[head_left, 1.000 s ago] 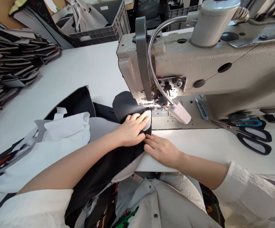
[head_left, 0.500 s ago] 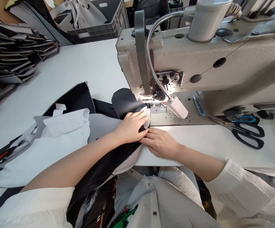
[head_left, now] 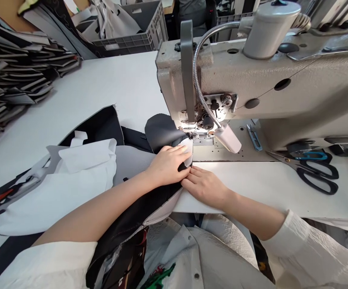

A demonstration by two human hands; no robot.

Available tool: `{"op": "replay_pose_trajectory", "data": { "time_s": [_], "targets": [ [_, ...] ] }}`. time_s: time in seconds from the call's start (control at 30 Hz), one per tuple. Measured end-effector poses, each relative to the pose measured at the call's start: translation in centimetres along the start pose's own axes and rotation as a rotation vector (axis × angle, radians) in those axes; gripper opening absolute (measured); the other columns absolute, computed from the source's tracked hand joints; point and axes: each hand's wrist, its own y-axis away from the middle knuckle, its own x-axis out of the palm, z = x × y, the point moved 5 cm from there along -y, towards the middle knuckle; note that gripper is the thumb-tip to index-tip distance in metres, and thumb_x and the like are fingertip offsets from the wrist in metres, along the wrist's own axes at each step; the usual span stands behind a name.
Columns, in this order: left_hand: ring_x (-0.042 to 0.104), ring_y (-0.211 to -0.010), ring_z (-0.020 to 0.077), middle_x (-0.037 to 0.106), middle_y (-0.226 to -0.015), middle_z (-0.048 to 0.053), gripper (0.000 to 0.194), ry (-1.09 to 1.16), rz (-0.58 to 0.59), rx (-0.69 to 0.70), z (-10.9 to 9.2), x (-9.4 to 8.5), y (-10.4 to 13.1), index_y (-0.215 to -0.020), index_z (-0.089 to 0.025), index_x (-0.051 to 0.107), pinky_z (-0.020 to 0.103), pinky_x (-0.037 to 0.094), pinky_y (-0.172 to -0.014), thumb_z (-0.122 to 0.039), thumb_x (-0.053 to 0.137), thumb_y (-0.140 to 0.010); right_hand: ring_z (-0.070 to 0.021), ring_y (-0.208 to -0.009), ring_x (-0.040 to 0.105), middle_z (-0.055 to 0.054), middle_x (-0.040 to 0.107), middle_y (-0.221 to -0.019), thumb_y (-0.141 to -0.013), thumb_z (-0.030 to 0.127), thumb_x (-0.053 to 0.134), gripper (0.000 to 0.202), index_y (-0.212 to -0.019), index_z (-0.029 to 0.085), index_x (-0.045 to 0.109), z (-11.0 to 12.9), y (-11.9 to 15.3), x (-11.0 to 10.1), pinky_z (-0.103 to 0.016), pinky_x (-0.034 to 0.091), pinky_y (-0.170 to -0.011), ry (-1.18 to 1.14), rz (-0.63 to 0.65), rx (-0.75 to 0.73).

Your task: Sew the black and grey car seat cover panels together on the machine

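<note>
A black and grey layered fabric piece (head_left: 133, 156) lies on the table, with its right edge under the needle area of a sewing machine (head_left: 189, 128). On top of it, close to the presser foot, my left hand (head_left: 168, 164) rests flat with fingers extended beside a small white mesh patch (head_left: 188, 152). My right hand (head_left: 205, 184) has its fingers together at the fabric's right edge, touching my left thumb; it appears to pinch the edge, its thumb partly hidden. White cloth (head_left: 83, 180) covers the fabric's left part. Black fabric also hangs over the table's front edge.
A lamp (head_left: 228, 138) on a bendy metal neck lights the needle. Blue thread snips (head_left: 254, 137) lie on the machine bed, and black-handled scissors (head_left: 315, 172) to the right. Stacked fabric pieces (head_left: 20, 68) stand at left, a grey crate (head_left: 126, 42) behind.
The view has shifted slightly, so most things appear farther right and lower. My right fingers have drawn in a little at the fabric edge. My left hand stays on the fabric.
</note>
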Motion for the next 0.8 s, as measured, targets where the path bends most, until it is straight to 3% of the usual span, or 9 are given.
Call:
{"op": "replay_pose_trajectory", "data": {
  "time_s": [0.27,0.4,0.5,0.57,0.63,0.73,0.8],
  "targets": [
    [0.055,-0.111,0.0232,0.062,-0.119,0.007,0.032,-0.068,-0.203,0.026,0.8,0.3,-2.6,-0.105,-0.018,0.065,0.039,0.04,-0.092,-0.034,0.044,-0.087,-0.0204,-0.094,0.055,-0.008,0.064,-0.09,-0.087,0.006,0.041,0.022,-0.091,0.014,0.061,-2.3,-0.6,0.6,-0.035,0.044,-0.093,-0.265,-0.017,0.183],
    [0.055,-0.104,0.0278,0.062,-0.112,0.011,0.041,-0.157,-0.152,-0.037,2.8,-1.7,-3.0,-0.106,-0.016,0.064,0.042,0.041,-0.088,-0.047,0.05,-0.084,-0.0256,-0.113,0.049,-0.006,0.064,-0.102,-0.081,0.014,0.057,0.018,-0.095,0.02,0.064,-3.9,-1.1,0.2,-0.041,0.042,-0.094,-0.525,0.115,0.277],
    [0.059,-0.088,0.0217,0.061,-0.101,0.007,0.041,-0.076,-0.014,-0.157,3.7,-3.8,-1.3,-0.109,-0.019,0.062,0.033,0.046,-0.075,-0.049,0.051,-0.084,-0.0302,-0.134,0.031,-0.001,0.065,-0.109,-0.08,0.023,0.063,0.016,-0.095,0.026,0.068,-3.4,-1.0,-0.2,-0.052,0.025,-0.106,-0.617,0.274,0.202],
    [0.059,-0.08,0.0172,0.06,-0.093,0.004,0.032,-0.054,0.089,-0.13,2.6,-4.1,0.2,-0.116,-0.021,0.059,0.028,0.045,-0.069,-0.034,0.045,-0.09,-0.0308,-0.136,0.027,-0.001,0.062,-0.119,-0.083,0.026,0.06,0.021,-0.103,0.027,0.067,-2.3,-0.7,-0.5,-0.061,0.013,-0.109,-0.562,0.324,0.08],
    [0.058,-0.079,0.0183,0.059,-0.089,0.005,0.036,-0.15,0.158,-0.054,0.5,-3.3,1.3,-0.122,-0.018,0.054,0.029,0.044,-0.067,-0.019,0.041,-0.089,-0.0299,-0.134,0.032,-0.005,0.058,-0.127,-0.087,0.027,0.054,0.028,-0.113,0.023,0.063,-0.9,-0.3,-0.5,-0.064,0.006,-0.109,-0.455,0.315,-0.011],
    [0.058,-0.08,0.0212,0.059,-0.084,0.007,0.042,-0.245,0.223,0.01,-2.0,-0.8,1.6,-0.127,-0.01,0.05,0.031,0.045,-0.067,-0.01,0.041,-0.086,-0.0287,-0.128,0.04,-0.011,0.057,-0.126,-0.09,0.029,0.049,0.035,-0.12,0.014,0.058,0.6,0.3,0.0,-0.059,0.012,-0.113,-0.321,0.264,-0.041],
    [0.059,-0.079,0.0214,0.059,-0.082,0.006,0.042,-0.247,0.234,0.001,-2.5,0.4,1.0,-0.127,-0.011,0.05,0.032,0.045,-0.066,-0.009,0.042,-0.086,-0.0284,-0.125,0.043,-0.013,0.059,-0.124,-0.091,0.029,0.047,0.037,-0.121,0.011,0.057,1.1,0.6,0.5,-0.053,0.021,-0.113,-0.26,0.212,-0.021]
  ]
}}
